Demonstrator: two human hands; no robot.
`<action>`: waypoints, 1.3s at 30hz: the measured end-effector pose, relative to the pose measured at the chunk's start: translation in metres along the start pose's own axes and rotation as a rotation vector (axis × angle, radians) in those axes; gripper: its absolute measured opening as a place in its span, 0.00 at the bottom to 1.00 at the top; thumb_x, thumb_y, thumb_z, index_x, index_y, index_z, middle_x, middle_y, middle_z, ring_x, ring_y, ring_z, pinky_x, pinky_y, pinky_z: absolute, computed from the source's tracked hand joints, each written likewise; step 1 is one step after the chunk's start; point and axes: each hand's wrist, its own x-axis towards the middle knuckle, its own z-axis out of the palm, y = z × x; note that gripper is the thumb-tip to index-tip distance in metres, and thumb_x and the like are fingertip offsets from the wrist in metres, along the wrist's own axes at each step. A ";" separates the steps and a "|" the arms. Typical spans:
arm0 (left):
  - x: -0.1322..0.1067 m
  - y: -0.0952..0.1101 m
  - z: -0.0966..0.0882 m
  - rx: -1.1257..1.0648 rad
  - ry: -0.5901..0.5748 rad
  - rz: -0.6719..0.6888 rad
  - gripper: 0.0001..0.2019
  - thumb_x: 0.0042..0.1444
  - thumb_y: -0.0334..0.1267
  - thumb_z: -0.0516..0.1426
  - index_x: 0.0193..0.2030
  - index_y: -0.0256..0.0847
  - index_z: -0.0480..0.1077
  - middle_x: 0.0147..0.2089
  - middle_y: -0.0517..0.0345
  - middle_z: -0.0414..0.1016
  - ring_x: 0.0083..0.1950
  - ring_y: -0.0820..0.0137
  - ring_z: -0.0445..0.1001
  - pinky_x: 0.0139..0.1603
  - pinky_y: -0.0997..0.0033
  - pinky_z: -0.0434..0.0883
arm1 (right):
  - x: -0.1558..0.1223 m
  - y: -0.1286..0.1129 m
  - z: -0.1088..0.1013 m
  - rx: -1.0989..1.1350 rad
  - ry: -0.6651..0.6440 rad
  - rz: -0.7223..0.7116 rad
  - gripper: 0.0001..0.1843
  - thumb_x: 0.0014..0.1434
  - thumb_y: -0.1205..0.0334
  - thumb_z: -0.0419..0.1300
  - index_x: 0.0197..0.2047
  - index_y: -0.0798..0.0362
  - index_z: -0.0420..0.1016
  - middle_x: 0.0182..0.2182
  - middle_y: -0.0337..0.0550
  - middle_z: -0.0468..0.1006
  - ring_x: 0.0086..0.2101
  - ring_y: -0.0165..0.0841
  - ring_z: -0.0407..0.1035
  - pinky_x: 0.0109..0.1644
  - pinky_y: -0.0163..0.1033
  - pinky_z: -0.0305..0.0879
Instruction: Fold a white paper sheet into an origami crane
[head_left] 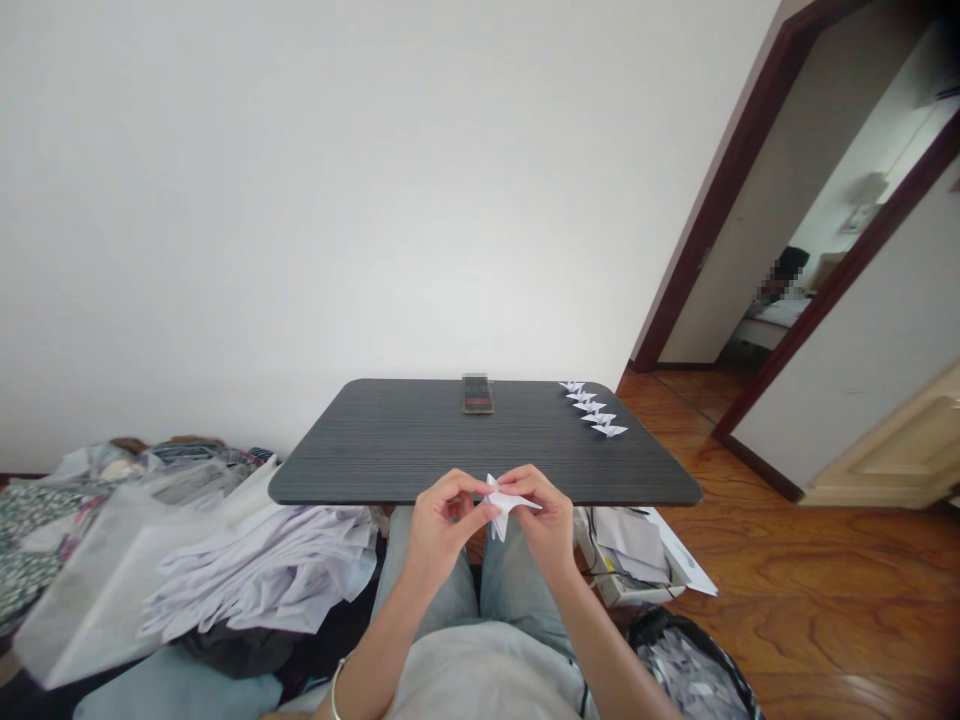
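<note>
Between my two hands, just in front of the table's near edge, is a white folded paper crane (504, 503) with pointed ends sticking out. My left hand (448, 515) pinches its left side between thumb and fingertips. On the other side, my right hand (541, 510) grips it with the fingers bent around the paper. Several finished-looking white paper cranes (592, 407) stand in a slanting row at the right of the dark table (390, 450). Part of the held crane is covered by my fingers.
A phone (477, 394) lies at the table's back edge near the wall. Crumpled white cloth (277, 560) and clothes are heaped at the left. On the floor at the right are a box of papers (637, 560) and a black bag of paper scraps (694, 670).
</note>
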 end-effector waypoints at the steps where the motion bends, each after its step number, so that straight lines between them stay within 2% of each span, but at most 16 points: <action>1: 0.000 0.001 0.000 0.001 0.000 -0.001 0.08 0.44 0.41 0.64 0.29 0.39 0.76 0.27 0.59 0.68 0.25 0.75 0.60 0.27 0.74 0.59 | 0.000 0.000 0.000 -0.014 -0.002 -0.014 0.14 0.45 0.77 0.56 0.27 0.49 0.77 0.28 0.40 0.74 0.31 0.34 0.69 0.32 0.36 0.64; 8: 0.000 0.007 -0.002 0.046 -0.043 0.000 0.07 0.46 0.39 0.63 0.29 0.36 0.74 0.30 0.58 0.69 0.25 0.77 0.62 0.23 0.78 0.57 | -0.001 0.002 -0.002 -0.040 -0.003 -0.087 0.12 0.47 0.76 0.58 0.27 0.50 0.77 0.28 0.40 0.74 0.31 0.33 0.68 0.32 0.36 0.63; 15: 0.001 0.008 -0.004 0.060 -0.064 0.024 0.02 0.47 0.33 0.61 0.28 0.36 0.73 0.30 0.58 0.69 0.25 0.77 0.63 0.23 0.78 0.58 | 0.000 0.003 -0.004 -0.015 -0.005 -0.123 0.11 0.49 0.75 0.60 0.28 0.49 0.77 0.29 0.41 0.73 0.31 0.34 0.68 0.31 0.36 0.62; 18: 0.001 0.008 -0.004 0.058 -0.065 -0.004 0.01 0.46 0.31 0.60 0.27 0.36 0.74 0.28 0.58 0.70 0.25 0.76 0.64 0.24 0.78 0.60 | 0.000 0.003 -0.004 -0.027 -0.004 -0.146 0.12 0.50 0.76 0.58 0.28 0.49 0.77 0.30 0.41 0.73 0.31 0.33 0.68 0.32 0.37 0.62; 23: 0.001 0.007 -0.006 0.028 -0.053 -0.081 0.07 0.47 0.32 0.60 0.35 0.37 0.75 0.29 0.56 0.74 0.30 0.72 0.70 0.28 0.77 0.65 | 0.001 -0.001 -0.004 -0.051 -0.006 -0.168 0.14 0.51 0.77 0.57 0.29 0.48 0.77 0.30 0.41 0.72 0.32 0.33 0.68 0.33 0.37 0.62; 27: 0.000 0.005 -0.007 0.023 -0.054 -0.079 0.06 0.47 0.31 0.60 0.34 0.38 0.76 0.31 0.55 0.75 0.33 0.71 0.71 0.30 0.77 0.66 | 0.002 -0.005 -0.004 -0.128 -0.029 -0.202 0.13 0.51 0.76 0.58 0.28 0.48 0.78 0.31 0.41 0.72 0.33 0.33 0.68 0.35 0.37 0.62; 32: 0.001 0.001 -0.010 -0.017 -0.132 -0.133 0.05 0.48 0.34 0.60 0.31 0.36 0.78 0.28 0.56 0.73 0.28 0.73 0.69 0.24 0.78 0.66 | 0.002 -0.005 -0.005 -0.139 -0.033 -0.209 0.14 0.50 0.77 0.58 0.29 0.47 0.77 0.31 0.40 0.72 0.33 0.34 0.68 0.36 0.38 0.63; 36: 0.002 -0.002 -0.014 -0.126 -0.212 -0.174 0.07 0.45 0.34 0.63 0.34 0.38 0.78 0.29 0.57 0.72 0.27 0.74 0.68 0.25 0.77 0.68 | 0.001 -0.003 -0.006 -0.116 -0.051 -0.187 0.13 0.50 0.77 0.58 0.30 0.48 0.77 0.32 0.41 0.72 0.34 0.34 0.68 0.37 0.39 0.63; 39: 0.004 -0.004 -0.016 -0.186 -0.230 -0.160 0.07 0.43 0.33 0.64 0.32 0.39 0.79 0.27 0.58 0.71 0.26 0.76 0.67 0.25 0.77 0.67 | 0.001 -0.002 -0.006 -0.090 -0.065 -0.176 0.13 0.50 0.77 0.58 0.30 0.48 0.76 0.32 0.41 0.72 0.34 0.34 0.68 0.37 0.39 0.63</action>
